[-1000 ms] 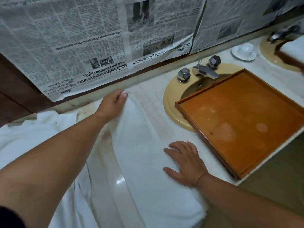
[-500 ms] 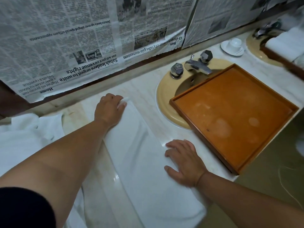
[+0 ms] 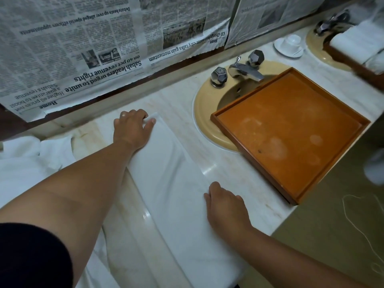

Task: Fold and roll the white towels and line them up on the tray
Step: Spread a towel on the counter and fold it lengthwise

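Farther right, a second tray (image 3: 351,64) holds folded white towels (image 3: 356,41).

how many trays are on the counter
2. An orange tray sits over the near sink, no towels in it. A darker tray at the far right edge holds white towels, partly cut off; others may be out of view.

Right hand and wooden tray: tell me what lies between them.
In the head view, only bare marble counter lies between the right hand and the wooden tray.
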